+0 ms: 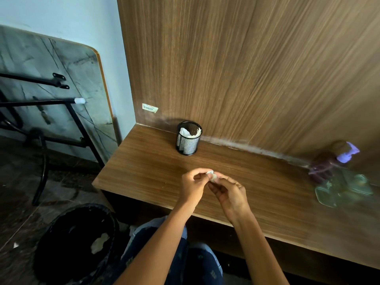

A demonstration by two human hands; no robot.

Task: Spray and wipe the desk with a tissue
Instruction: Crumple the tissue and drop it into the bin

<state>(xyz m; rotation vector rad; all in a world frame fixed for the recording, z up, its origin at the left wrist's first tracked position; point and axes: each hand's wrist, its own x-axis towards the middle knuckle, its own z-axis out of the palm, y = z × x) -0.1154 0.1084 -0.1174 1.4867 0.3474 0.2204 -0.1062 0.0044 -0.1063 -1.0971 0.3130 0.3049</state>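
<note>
On desk (144,167) behind pinched tissue (211,175): mesh cup (188,142); spray bottle (337,167) rightward.

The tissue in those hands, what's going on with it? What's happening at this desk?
A person at the wooden desk pinches a small crumpled tissue between the left hand and the right hand, just above the desktop. The spray bottle stands untouched at the right, blurred. A black mesh cup with white tissue inside stands at the back by the wall panel. A black bin sits on the floor to the left.
</note>
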